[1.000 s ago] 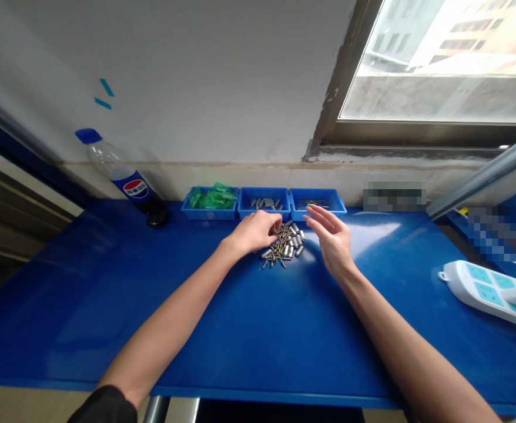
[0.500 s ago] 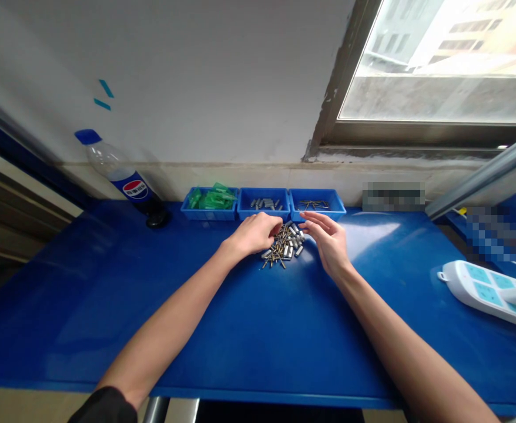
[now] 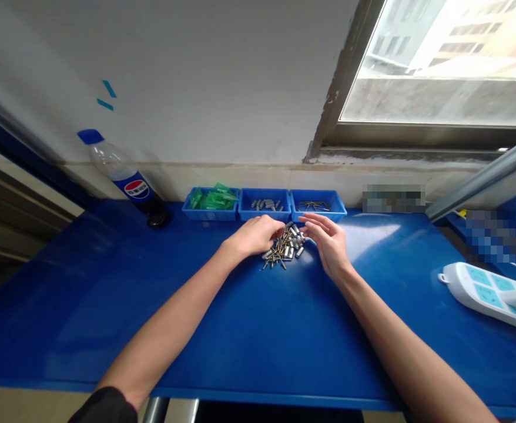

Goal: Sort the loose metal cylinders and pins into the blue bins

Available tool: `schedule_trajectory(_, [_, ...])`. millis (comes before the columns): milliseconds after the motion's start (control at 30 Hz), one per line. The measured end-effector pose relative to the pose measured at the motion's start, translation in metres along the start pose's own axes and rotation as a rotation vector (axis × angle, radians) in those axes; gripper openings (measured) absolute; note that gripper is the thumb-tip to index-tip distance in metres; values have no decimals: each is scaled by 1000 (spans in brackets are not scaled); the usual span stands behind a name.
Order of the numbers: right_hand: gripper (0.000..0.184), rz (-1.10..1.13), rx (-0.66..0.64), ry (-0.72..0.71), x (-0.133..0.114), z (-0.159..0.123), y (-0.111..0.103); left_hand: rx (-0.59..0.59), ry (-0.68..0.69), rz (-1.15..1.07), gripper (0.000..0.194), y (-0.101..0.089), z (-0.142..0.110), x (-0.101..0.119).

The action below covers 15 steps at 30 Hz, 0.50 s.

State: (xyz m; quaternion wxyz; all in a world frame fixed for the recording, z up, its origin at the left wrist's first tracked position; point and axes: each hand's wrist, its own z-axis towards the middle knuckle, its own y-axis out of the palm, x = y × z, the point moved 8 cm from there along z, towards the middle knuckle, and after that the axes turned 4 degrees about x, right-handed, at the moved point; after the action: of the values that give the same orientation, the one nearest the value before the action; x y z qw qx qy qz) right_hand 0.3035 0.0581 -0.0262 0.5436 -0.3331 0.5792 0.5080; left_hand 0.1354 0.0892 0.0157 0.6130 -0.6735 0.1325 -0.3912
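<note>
A mixed pile of small metal parts (image 3: 287, 245) lies on the blue table, made up of silvery cylinders and thin brass-coloured pins. My left hand (image 3: 258, 234) is at the pile's left side with its fingers curled down and closed; whatever is between the fingertips is hidden. On the other side, my right hand (image 3: 327, 239) has its fingers stretched and apart, fingertips by the silvery cylinders, with nothing visible held. Behind the hands stand a blue bin of silvery cylinders (image 3: 264, 215) and a blue bin of thin pins (image 3: 339, 212).
A blue bin with green plastic pieces (image 3: 216, 198) stands left in the row. Farther left is a cola bottle (image 3: 134, 187). A white power strip (image 3: 465, 288) lies on the blue table (image 3: 258, 335) at the right. Wall and window (image 3: 434, 100) are behind.
Both hands stay almost in place around the pile. The left fingers shift very slightly right; the whole view moves a little.
</note>
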Motion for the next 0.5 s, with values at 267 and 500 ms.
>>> schedule_trajectory(267, [30,-13,-3,3,-1,-1,2,183,175,-89,29,-22,1,6])
schedule_trajectory(500, [34,-121,-100,-48,-6,-4,12,299,145,-542,25,-44,-2,9])
